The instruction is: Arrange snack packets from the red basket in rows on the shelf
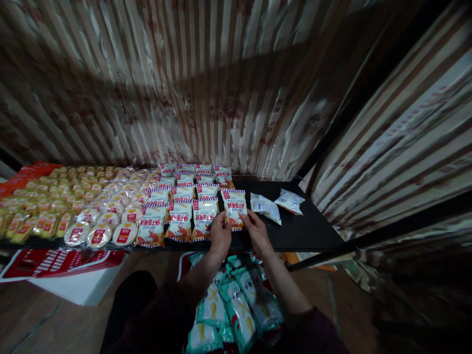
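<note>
Both my hands, left hand (220,235) and right hand (257,231), pinch a snack packet (234,208) in their fingers at the tabletop's (313,228) twelve o'clock front edge, where it could, I judge, slide off onto the bags (236,305) below.

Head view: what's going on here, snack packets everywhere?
A person stands at a black shelf lined with rows of snack packets. Both hands, left hand and right hand, hold one red-and-white shrimp snack packet at the right end of the front row. To its right, two pale packets lie loose on the shelf. Round wrapped cakes and yellow packets fill the left side. Below the arms sits a heap of teal packets.
</note>
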Demonstrator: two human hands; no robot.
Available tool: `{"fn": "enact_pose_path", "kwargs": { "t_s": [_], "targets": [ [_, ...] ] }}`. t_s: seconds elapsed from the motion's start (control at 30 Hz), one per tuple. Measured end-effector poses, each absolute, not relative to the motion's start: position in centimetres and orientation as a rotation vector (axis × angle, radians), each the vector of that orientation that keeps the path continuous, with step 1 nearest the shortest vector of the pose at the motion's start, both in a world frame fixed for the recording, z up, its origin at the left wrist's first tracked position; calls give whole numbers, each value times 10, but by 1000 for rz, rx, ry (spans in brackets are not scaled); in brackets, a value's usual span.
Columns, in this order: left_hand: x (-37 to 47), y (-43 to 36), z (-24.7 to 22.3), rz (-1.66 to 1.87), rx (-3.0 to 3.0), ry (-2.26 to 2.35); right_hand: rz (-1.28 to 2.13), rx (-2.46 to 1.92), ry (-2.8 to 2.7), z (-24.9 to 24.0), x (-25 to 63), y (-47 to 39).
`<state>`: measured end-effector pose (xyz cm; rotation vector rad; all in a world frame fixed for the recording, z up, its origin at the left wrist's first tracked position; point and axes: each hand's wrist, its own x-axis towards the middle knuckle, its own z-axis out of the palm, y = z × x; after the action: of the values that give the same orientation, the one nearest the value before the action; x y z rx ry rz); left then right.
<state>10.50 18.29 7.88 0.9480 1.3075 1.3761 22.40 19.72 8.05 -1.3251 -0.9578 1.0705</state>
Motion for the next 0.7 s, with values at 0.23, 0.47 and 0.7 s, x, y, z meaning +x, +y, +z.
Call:
{"fn": "enact_pose_path", "kwargs": {
  "t_s": [0.23,0.47,0.7],
  "targets": [
    [113,196,83,1290,1059,1377,1074,-1321,-904,79,235,211],
    [120,206,99,1180,1166,1499,1003,-1340,-890,78,240,223],
    [120,217,113,1117,1256,1617,1009,-1241,-892,66,234,241]
  ]
}}
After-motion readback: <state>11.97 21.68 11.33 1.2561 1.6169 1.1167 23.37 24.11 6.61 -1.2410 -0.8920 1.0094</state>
